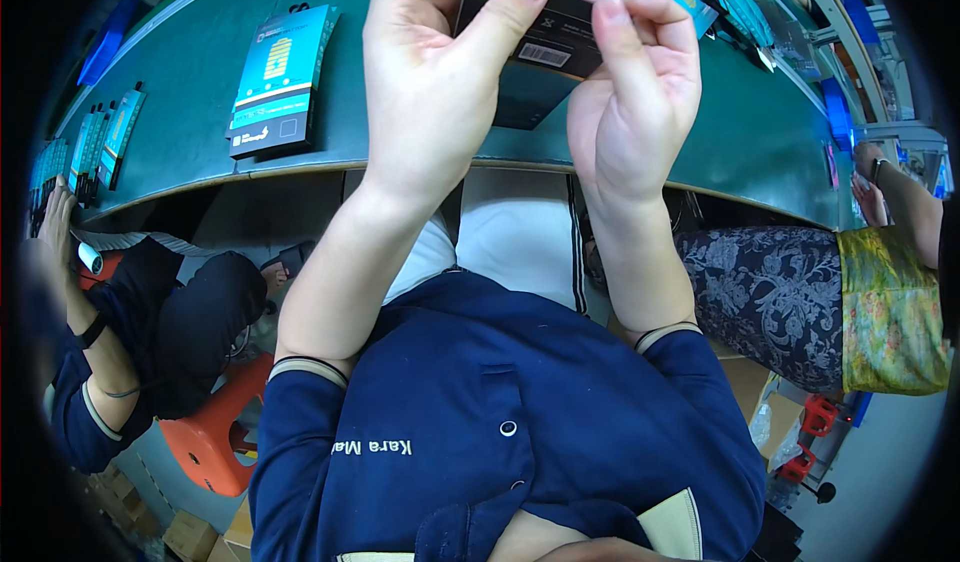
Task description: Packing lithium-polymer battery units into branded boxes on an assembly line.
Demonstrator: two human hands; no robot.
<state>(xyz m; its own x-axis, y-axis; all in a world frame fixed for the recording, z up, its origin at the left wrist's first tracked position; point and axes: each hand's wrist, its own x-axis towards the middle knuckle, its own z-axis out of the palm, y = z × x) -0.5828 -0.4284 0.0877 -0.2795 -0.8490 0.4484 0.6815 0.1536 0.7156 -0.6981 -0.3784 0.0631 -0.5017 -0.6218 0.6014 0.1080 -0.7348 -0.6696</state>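
From afar, I see my left hand [430, 87] and right hand [637, 92] pinching a black box [562, 28] over the green table [385, 150]; likely handling its end, which calls for steady grips.

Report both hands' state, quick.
Left hand: closed, holding the dark box, thumb pressed on it.
Right hand: closed, pinching at the box's right end.
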